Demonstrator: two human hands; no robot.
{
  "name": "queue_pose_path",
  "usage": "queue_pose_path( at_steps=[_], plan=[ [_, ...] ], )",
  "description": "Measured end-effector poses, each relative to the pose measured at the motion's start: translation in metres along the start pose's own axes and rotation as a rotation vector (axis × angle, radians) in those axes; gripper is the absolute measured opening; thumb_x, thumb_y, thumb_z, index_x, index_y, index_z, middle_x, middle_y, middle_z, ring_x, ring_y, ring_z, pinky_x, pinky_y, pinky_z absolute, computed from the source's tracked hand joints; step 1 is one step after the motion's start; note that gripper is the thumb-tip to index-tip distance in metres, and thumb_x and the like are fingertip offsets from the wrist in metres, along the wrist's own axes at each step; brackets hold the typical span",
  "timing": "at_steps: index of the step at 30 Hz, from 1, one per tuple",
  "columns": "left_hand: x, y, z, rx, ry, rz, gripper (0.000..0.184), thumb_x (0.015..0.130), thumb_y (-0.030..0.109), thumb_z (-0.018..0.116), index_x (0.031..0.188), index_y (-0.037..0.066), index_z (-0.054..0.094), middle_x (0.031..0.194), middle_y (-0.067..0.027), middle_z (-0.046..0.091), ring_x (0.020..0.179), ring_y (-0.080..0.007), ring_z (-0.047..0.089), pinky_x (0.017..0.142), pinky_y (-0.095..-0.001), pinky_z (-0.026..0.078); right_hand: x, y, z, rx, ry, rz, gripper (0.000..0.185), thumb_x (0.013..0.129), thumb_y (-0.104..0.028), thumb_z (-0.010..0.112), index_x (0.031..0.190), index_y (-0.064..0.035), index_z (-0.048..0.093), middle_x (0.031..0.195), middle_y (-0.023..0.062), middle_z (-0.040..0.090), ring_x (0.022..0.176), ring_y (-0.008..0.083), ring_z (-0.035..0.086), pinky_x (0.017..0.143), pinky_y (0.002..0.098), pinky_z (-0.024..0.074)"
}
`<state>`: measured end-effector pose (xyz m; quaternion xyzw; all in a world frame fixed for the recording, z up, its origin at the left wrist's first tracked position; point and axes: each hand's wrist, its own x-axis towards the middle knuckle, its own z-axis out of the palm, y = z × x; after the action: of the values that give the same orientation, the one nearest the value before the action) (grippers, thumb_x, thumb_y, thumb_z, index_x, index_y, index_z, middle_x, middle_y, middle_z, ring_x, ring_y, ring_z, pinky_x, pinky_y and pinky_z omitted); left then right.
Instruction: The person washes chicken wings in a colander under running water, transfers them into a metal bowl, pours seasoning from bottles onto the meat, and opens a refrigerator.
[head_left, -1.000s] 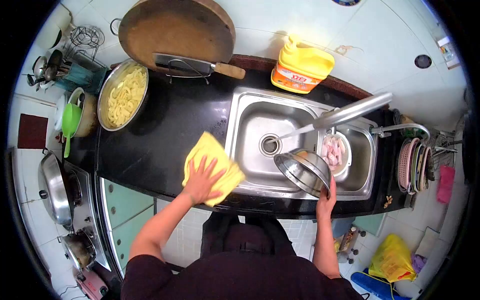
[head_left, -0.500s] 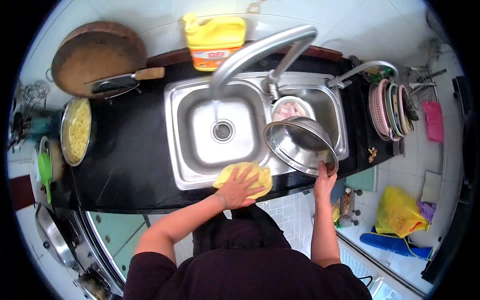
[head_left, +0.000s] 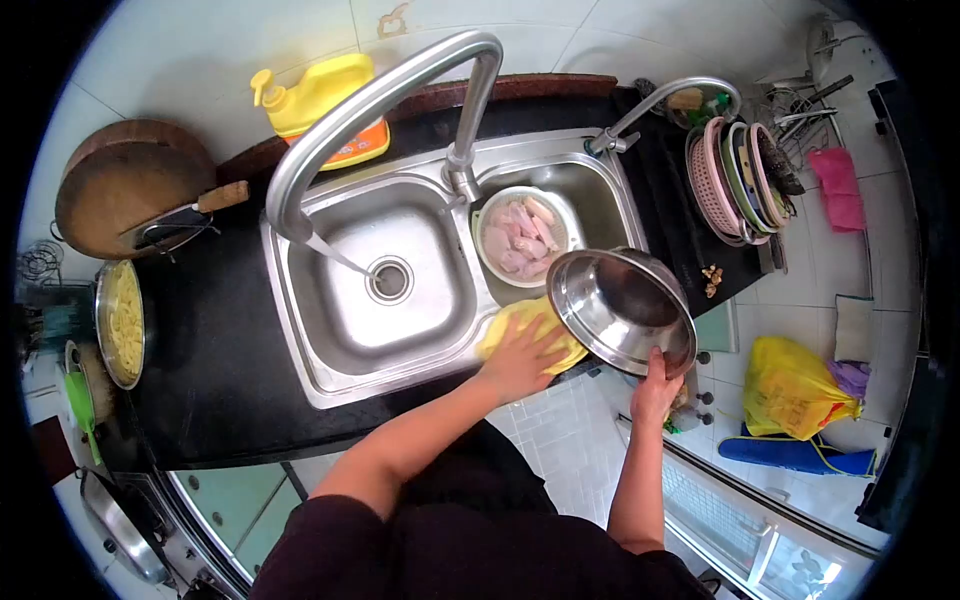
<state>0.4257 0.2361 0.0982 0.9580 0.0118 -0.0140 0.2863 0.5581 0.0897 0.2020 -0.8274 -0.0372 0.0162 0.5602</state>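
Note:
My left hand (head_left: 520,362) lies flat, fingers spread, on a yellow cloth (head_left: 494,332) at the front rim of the double sink (head_left: 300,368). In my right hand (head_left: 655,388) is the near rim of a stainless steel bowl (head_left: 622,308), tilted with its mouth facing left. The bowl hangs over the front right corner of the sink, just beside the cloth. Behind it, pale raw meat pieces (head_left: 520,238) fill a white colander (head_left: 484,262) in the right basin. Water runs from the tall faucet (head_left: 345,112) toward the drain (head_left: 390,280) of the left basin.
A yellow detergent jug (head_left: 318,90) stands behind the sink. On the left are a wooden board (head_left: 135,185), a knife (head_left: 185,215) and a bowl of yellow pieces (head_left: 122,325). Upright baskets (head_left: 715,180) and small ginger-like pieces (head_left: 711,280) are on the right.
My left hand has slid right along the sink's front edge with the cloth. The bowl has moved off the colander, uncovering the meat. The view has shifted to the right.

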Motion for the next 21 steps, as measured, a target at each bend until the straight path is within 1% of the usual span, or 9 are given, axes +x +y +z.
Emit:
queue_pose_path(
  at_steps=[2, 4, 5, 7, 9, 13, 16, 19, 21],
  plan=[
    [-0.036, -0.012, -0.01, 0.041, 0.045, -0.01, 0.052, 0.086, 0.042, 0.045, 0.135, 0.029, 0.035, 0.143, -0.0072, 0.027, 0.135, -0.0306, 0.016, 0.106, -0.0574, 0.005, -0.003, 0.007, 0.003, 0.02, -0.051, 0.012, 0.021, 0.084, -0.013, 0.055, 0.097, 0.0038, 0.053, 0.087, 0.0077, 0.058, 0.08, 0.0171, 0.051, 0.073, 0.0287, 0.0408],
    [-0.073, -0.027, -0.026, 0.086, -0.022, -0.204, 0.055, 0.085, 0.039, 0.047, 0.137, 0.03, 0.032, 0.143, -0.0086, 0.027, 0.133, -0.0312, 0.02, 0.104, -0.0565, 0.016, -0.009, 0.008, 0.014, 0.023, -0.114, -0.033, 0.018, 0.084, -0.013, 0.055, 0.093, 0.0033, 0.054, 0.082, 0.0046, 0.056, 0.075, 0.0121, 0.048, 0.068, 0.0263, 0.0395],
    [-0.088, -0.036, -0.031, 0.077, -0.088, -0.277, 0.057, 0.085, 0.037, 0.049, 0.137, 0.029, 0.03, 0.14, -0.0109, 0.031, 0.127, -0.0321, 0.033, 0.099, -0.0517, 0.03, -0.012, 0.014, 0.015, 0.029, -0.114, -0.028, 0.018, 0.084, -0.013, 0.055, 0.093, 0.0033, 0.054, 0.082, 0.0046, 0.056, 0.075, 0.0121, 0.048, 0.068, 0.0263, 0.0395],
    [-0.124, -0.056, -0.031, 0.009, -0.045, -0.38, 0.057, 0.083, 0.03, 0.051, 0.136, 0.017, 0.033, 0.131, -0.0146, 0.042, 0.111, -0.0307, 0.048, 0.092, -0.0427, 0.039, -0.011, 0.027, 0.023, 0.02, -0.317, 0.189, 0.043, 0.084, -0.011, 0.057, 0.121, 0.0037, 0.043, 0.111, 0.0111, 0.055, 0.1, 0.0177, 0.05, 0.089, 0.0289, 0.0371],
    [-0.165, -0.071, -0.038, -0.068, 0.064, -0.376, 0.051, 0.078, 0.019, 0.058, 0.126, 0.01, 0.043, 0.119, -0.0144, 0.051, 0.107, -0.0301, 0.051, 0.088, -0.0399, 0.04, -0.018, 0.012, 0.042, 0.078, -0.348, 0.089, 0.034, 0.084, -0.009, 0.055, 0.115, 0.0043, 0.049, 0.106, 0.0098, 0.057, 0.096, 0.0161, 0.052, 0.086, 0.028, 0.0385],
    [-0.262, -0.094, -0.05, 0.057, 0.279, -0.364, 0.04, 0.073, 0.0, 0.058, 0.112, 0.005, 0.051, 0.111, -0.0172, 0.056, 0.098, -0.0332, 0.054, 0.086, -0.0417, 0.043, -0.033, 0.006, 0.075, 0.028, -0.528, 0.22, 0.024, 0.083, -0.014, 0.057, 0.099, 0.0037, 0.058, 0.091, 0.0069, 0.061, 0.08, 0.0141, 0.054, 0.075, 0.028, 0.0423],
    [-0.325, -0.106, -0.075, -0.03, 0.638, -0.707, 0.031, 0.071, -0.008, 0.05, 0.1, 0.003, 0.054, 0.087, -0.0166, 0.056, 0.084, -0.0348, 0.055, 0.072, -0.0409, 0.046, -0.048, 0.013, 0.113, -0.002, -0.774, 0.353, 0.028, 0.082, -0.012, 0.056, 0.105, 0.0035, 0.057, 0.096, 0.01, 0.062, 0.085, 0.0165, 0.056, 0.078, 0.0298, 0.0436],
    [-0.38, -0.112, -0.118, 0.291, 0.799, -0.912, 0.032, 0.071, -0.008, 0.051, 0.102, 0.0, 0.054, 0.089, -0.0182, 0.054, 0.084, -0.0356, 0.055, 0.073, -0.0399, 0.046, -0.076, 0.018, 0.165, 0.133, -0.95, 0.424, 0.032, 0.081, -0.008, 0.053, 0.11, 0.0048, 0.053, 0.098, 0.0131, 0.061, 0.088, 0.0192, 0.058, 0.078, 0.032, 0.047],
    [-0.424, -0.129, -0.121, 0.201, 0.823, -1.147, 0.039, 0.071, -0.004, 0.055, 0.11, 0.0, 0.052, 0.102, -0.0192, 0.054, 0.096, -0.0357, 0.053, 0.082, -0.0389, 0.043, -0.09, 0.017, 0.197, 0.191, -1.056, 0.6, 0.032, 0.081, -0.006, 0.052, 0.11, 0.0078, 0.051, 0.099, 0.0166, 0.06, 0.088, 0.0232, 0.06, 0.072, 0.035, 0.0525]
  ],
)
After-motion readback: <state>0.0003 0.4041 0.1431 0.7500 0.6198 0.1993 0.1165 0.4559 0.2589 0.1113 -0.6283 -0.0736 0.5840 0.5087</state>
